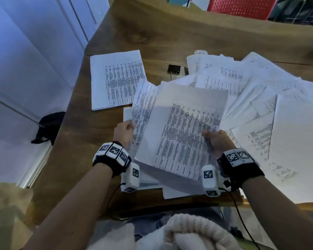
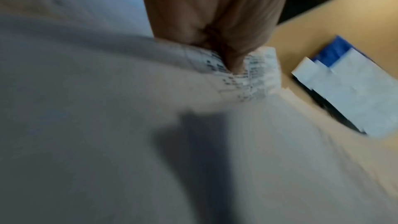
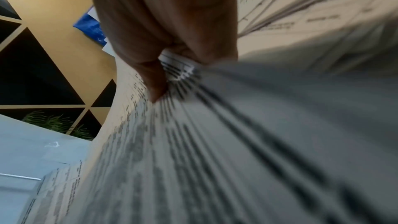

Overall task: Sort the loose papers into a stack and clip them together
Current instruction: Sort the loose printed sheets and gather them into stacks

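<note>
1. One neat stack of printed sheets point(image 1: 116, 80) is seen lying flat at the left of the wooden table point(image 1: 76, 134), apart from the rest.
2. A bundle of papers point(image 1: 181, 134) is held raised above the table's near edge, tilted, with a narrower sheet point(image 1: 143, 107) sticking out at its left.
3. The bundle's left edge is pinched by the left hand point(image 1: 124, 131), thumb on top.
4. Its right edge is gripped by the right hand point(image 1: 218, 139), thumb pressed on the print.
5. A black binder clip point(image 1: 173, 69) is seen lying on the table beyond the bundle.
6. Loose papers point(image 1: 271, 105) are spread, overlapping, over the right side.
</note>
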A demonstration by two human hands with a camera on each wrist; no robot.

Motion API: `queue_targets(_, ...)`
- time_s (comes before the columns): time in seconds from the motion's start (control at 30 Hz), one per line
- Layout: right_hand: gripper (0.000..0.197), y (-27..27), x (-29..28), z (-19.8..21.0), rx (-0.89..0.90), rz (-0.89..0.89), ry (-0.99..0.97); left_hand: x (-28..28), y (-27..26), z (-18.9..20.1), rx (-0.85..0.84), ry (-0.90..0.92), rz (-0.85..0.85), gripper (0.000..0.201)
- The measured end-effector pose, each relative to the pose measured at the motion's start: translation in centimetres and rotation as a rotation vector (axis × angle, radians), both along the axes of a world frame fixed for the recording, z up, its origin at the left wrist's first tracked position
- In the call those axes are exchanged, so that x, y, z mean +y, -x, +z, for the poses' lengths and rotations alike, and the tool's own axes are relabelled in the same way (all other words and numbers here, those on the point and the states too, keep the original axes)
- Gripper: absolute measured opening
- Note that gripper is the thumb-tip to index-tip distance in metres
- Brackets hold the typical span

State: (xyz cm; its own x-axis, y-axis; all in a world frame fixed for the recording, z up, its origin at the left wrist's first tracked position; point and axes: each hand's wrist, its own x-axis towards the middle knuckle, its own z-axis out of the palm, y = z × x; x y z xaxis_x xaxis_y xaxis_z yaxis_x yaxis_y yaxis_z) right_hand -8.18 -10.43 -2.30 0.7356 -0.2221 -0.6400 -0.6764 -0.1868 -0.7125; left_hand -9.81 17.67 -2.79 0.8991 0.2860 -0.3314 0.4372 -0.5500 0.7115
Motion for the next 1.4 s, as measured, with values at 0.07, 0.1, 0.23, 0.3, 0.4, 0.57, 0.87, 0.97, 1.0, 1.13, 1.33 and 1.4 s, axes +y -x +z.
queue_targets(0.07,0.023,-0.1,1.0,0.0,-0.008,0.035,-0.028,0.2,0.2,-0.5,0.055,0.204,0.059,0.025)
queue_targets(0.1,0.019,-0.2,1.6,0.2,-0.032,0.057,-0.052,0.1,0.3,-0.6,0.09,0.325,0.105,0.026)
queue_targets(0.23,0.069,-0.3,4.2,1.3,-0.067,0.176,-0.12,-0.1,0.5,-0.7,0.195,0.519,0.187,0.038)
queue_targets(0.3,0.064,-0.2,5.3,2.1,-0.201,0.22,-0.071,0.1,0.3,-0.7,0.184,0.514,0.178,0.036)
queue_targets(0.4,0.063,0.1,6.7,4.1,-0.501,0.359,0.097,0.4,0.0,0.1,0.119,0.634,0.184,0.058)
queue_targets(0.57,0.03,-0.9,7.7,9.0,-0.758,0.314,-0.014,0.6,-2.3,2.6,-0.204,0.706,0.181,0.033)
queue_targets(0.87,0.022,-3.0,8.2,13.7,-1.203,-0.049,-0.098,-0.4,-4.3,12.3,-0.752,0.893,0.156,0.016)
queue_targets(0.97,0.025,-3.0,8.5,11.7,-1.154,-0.027,-0.122,0.1,-4.1,10.8,-0.706,0.87,0.161,0.014)
queue_targets(1.0,0.025,-2.9,8.4,10.8,-1.118,-0.011,-0.15,0.2,-4.1,10.1,-0.688,0.866,0.169,0.025)
queue_targets(1.13,0.032,-3.0,8.6,7.8,-0.98,0.053,-0.146,0.1,-4.4,6.6,-0.501,0.786,0.142,0.037)
queue_targets(1.33,0.034,-4.9,9.7,4.4,-0.803,0.076,-0.011,0.9,-5.3,2.7,-0.28,0.506,0.141,0.035)
queue_targets(1.4,0.032,-6.3,10.4,3.2,-0.708,0.131,0.01,2.1,-6.5,2.8,-0.304,0.421,0.191,0.038)
